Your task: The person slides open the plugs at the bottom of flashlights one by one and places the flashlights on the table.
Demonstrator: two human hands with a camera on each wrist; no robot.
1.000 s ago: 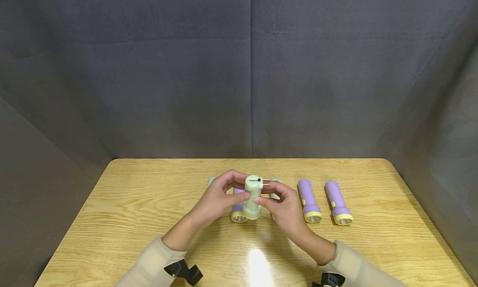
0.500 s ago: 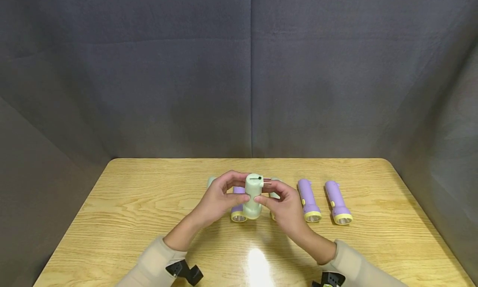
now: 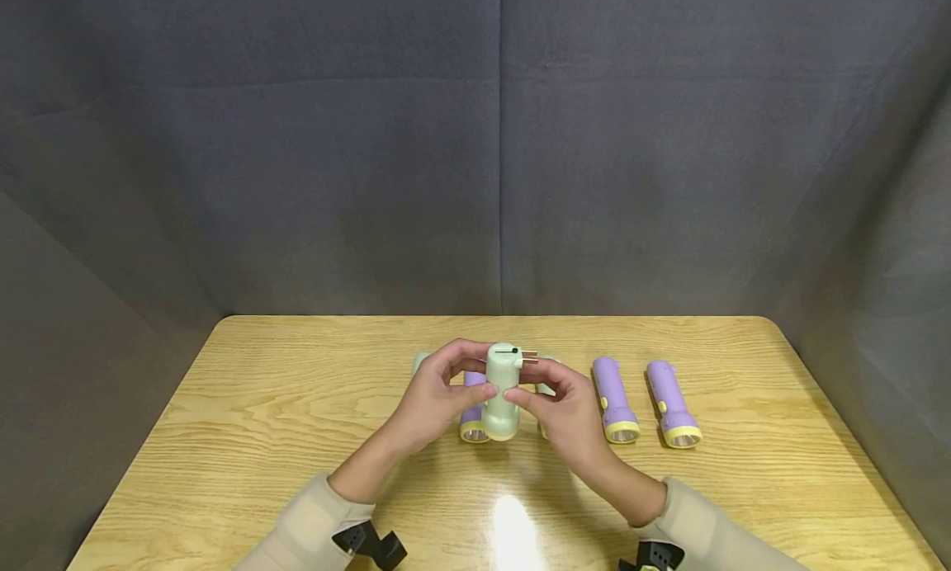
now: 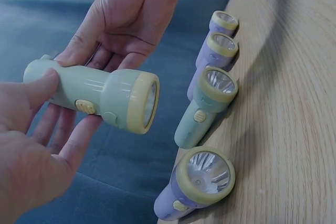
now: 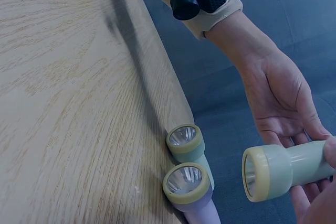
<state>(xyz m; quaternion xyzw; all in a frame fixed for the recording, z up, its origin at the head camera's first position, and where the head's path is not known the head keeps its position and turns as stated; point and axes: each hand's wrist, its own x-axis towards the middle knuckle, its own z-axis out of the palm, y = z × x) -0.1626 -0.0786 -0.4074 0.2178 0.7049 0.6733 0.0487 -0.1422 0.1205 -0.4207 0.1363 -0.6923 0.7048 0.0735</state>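
Two hands hold one pale green flashlight [image 3: 503,389] just above the desk [image 3: 223,439], lens end toward the person, tail end with two small metal prongs pointing away. Left hand [image 3: 434,398] has thumb on top of the barrel and fingers curled underneath. Right hand [image 3: 560,406] pinches the barrel from the other side, fingers cupped below.

Relative to the held flashlight: a purple flashlight [image 3: 472,414] lies directly behind it on the left, another green flashlight [image 4: 205,108] directly behind on the right, two more purple flashlights [image 3: 615,399] [image 3: 672,404] farther right, all on the desk, lenses toward the person.

Risk, as judged: grip is by fingertips on a smooth round barrel; a slip would drop it onto the row beneath and set those rolling. Exposed prongs could catch a finger.

No brand, label or readable writing visible in any view.
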